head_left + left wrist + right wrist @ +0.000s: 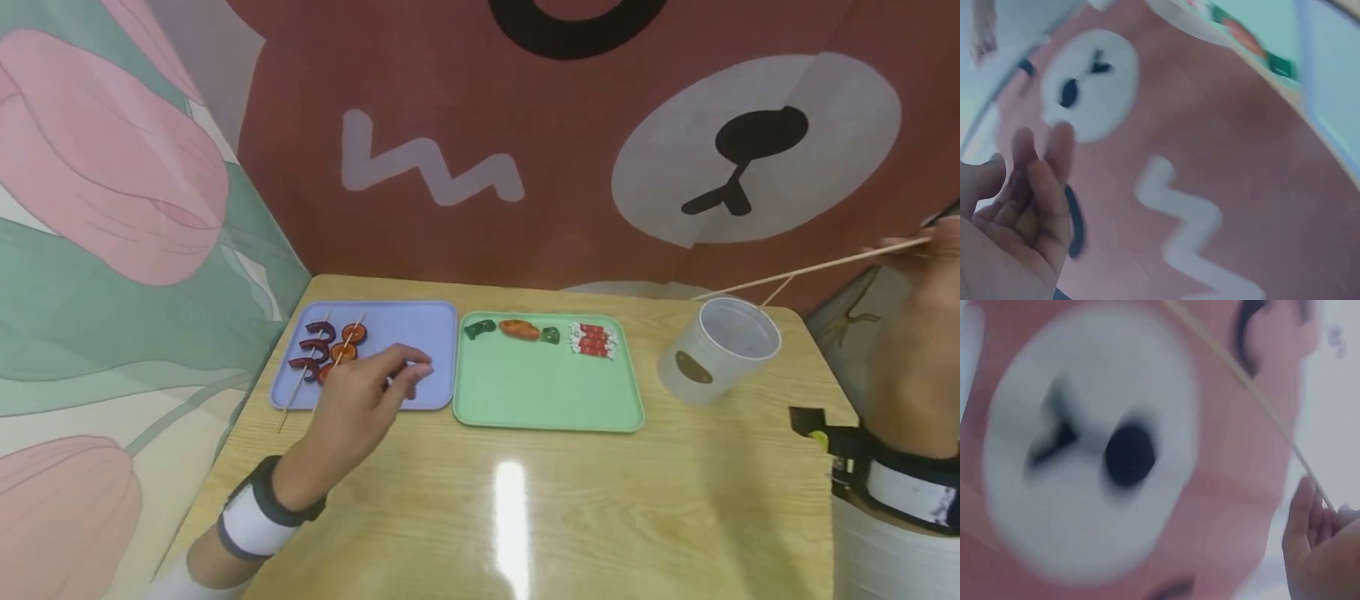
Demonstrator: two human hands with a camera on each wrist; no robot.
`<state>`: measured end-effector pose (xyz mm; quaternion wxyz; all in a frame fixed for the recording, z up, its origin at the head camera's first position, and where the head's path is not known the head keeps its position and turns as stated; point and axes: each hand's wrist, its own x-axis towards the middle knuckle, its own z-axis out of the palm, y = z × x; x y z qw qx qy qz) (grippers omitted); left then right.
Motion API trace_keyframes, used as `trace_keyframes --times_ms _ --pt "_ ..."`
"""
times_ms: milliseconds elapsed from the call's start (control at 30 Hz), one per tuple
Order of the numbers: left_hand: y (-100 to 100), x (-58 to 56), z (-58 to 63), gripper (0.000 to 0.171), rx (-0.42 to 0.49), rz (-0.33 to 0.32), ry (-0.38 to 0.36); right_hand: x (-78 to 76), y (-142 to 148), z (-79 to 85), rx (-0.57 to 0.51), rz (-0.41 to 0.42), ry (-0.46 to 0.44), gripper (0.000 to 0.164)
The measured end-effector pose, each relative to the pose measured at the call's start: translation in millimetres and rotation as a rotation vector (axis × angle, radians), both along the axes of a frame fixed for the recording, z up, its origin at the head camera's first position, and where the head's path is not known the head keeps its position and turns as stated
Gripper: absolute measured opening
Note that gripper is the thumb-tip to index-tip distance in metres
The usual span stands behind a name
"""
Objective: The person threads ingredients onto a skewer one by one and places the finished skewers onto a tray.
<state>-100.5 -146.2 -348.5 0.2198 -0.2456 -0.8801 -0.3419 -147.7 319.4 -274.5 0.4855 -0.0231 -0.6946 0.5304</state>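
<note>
Right wrist view: the right hand [1325,556] pinches a stick [1249,382] by one end, fingers bent in on it. In the head view it slants in the air by the rim of the cup [723,367], which could knock it. It looks light, stiff and snappable; the end seems a good hold. The left hand [367,392], fingers loosely bent, holds nothing and partly hides a loaded skewer [354,333] on the blue tray [427,329]. Red sweets [592,342] lie on the green tray [547,392].
</note>
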Motion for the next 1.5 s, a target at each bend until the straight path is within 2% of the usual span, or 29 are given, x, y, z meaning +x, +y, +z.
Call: trace_keyframes --times_ms 67,133,167,233,333,433,600,767,867,933,1000,1100,1167,1233,1367,1500 --pt "18 1.5 2.5 0.013 -0.003 -0.072 0.034 -1.1 -31 4.4 -0.127 0.196 0.068 0.013" --pt "35 1.4 3.4 0.024 0.007 -0.142 0.018 -2.4 -61 1.2 -0.269 0.437 0.158 0.014" --pt "42 1.0 3.1 0.029 0.015 -0.17 -0.004 -3.4 -74 -2.6 -0.302 0.553 0.181 0.013" --pt "57 -0.1 1.0 0.039 0.034 -0.212 -0.064 -2.2 -99 -8.8 -0.267 0.669 0.113 0.011" --pt "73 -1.7 -3.8 0.046 0.054 -0.236 -0.162 0.1 -126 -15.4 -0.188 0.76 -0.023 0.009" --pt "83 -2.5 -9.4 0.039 0.064 -0.222 -0.229 0.2 -144 -18.2 -0.137 0.809 -0.115 0.008" --pt "83 -1.6 -13.5 0.021 0.119 -0.181 -0.296 -3.0 -159 -21.0 -0.113 0.908 -0.151 0.01" --pt "76 -2.8 -9.7 0.024 0.136 -0.142 -0.4 -8.6 -166 -23.7 -0.102 0.966 -0.176 0.009" --pt "73 -4.1 -9.7 0.019 0.16 -0.134 -0.435 -13.6 -168 -26.4 -0.072 0.993 -0.219 0.01" --pt "70 -5.0 -11.1 0.015 0.172 -0.125 -0.417 -21.7 -168 -31.4 -0.043 1.018 -0.268 0.013" --pt "66 -5.4 -12.4 0.012 0.195 -0.106 -0.399 -35.5 -166 -41.6 0.056 1.0 -0.368 0.018" --pt "58 -5.7 -13.5 0.009 0.251 -0.06 -0.405 -66.9 -160 -70.4 0.368 0.899 -0.554 0.025" --pt "54 -4.9 -14.1 0.007 0.295 -0.03 -0.433 -89.7 -156 -97.4 0.623 0.814 -0.664 0.029" --pt "50 -3.5 -15.9 0.007 0.327 -0.015 -0.466 -108.8 -150 -127.6 0.825 0.759 -0.742 0.036" --pt "45 2.0 -20.5 0.007 0.339 0.0 -0.521 -131.2 -144 -181.1 1.054 0.734 -0.825 0.048" --pt "42 6.2 -24.6 0.003 0.328 0.006 -0.518 -139.5 -144 -212.8 1.173 0.72 -0.76 0.038"
